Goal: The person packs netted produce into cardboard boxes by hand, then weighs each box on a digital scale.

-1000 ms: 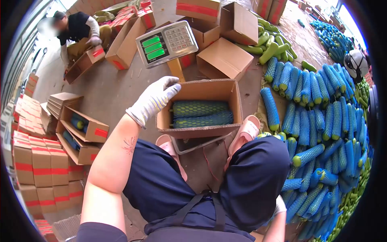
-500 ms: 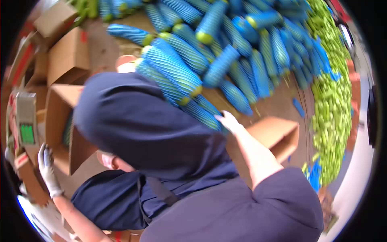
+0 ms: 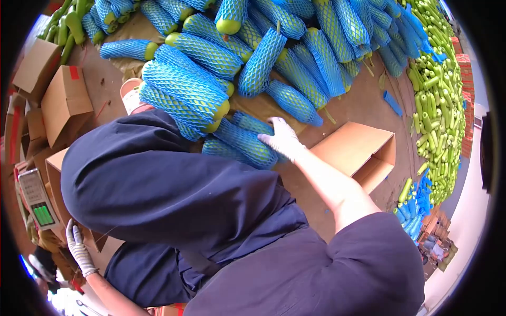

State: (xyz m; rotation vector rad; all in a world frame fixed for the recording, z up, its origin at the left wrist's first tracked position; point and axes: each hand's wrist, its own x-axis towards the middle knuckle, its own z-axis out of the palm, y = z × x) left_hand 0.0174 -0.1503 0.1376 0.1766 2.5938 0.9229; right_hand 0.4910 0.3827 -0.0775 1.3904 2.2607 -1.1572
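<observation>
My right hand [image 3: 282, 138], in a pale glove, is at the end of a green squash in a blue foam net [image 3: 252, 123]. Thumb and fingers close about that end; some fingertips are hidden. Just below the thumb lies another netted squash [image 3: 245, 143]. Several netted squashes [image 3: 184, 89] are stacked against my bent knee. Down at the left, my gloved left hand [image 3: 79, 250] holds nothing, its fingers stretched out beside the edge of a cardboard box [image 3: 98, 240]. A scale with a green display [image 3: 36, 195] stands just above that hand.
An open cardboard box [image 3: 350, 152] lies on its side at the right. Netted squashes [image 3: 311, 58] cover the floor ahead, and bare green squashes [image 3: 435, 116] form a long heap farther right. More cartons [image 3: 66, 102] stand at the left. A shoe [image 3: 132, 95] shows beyond my knee.
The view has shifted, so the pile sits higher and farther left. My right hand stays at the netted squashes, now showing more of them beside my thigh. My left hand remains stretched out near the box.
</observation>
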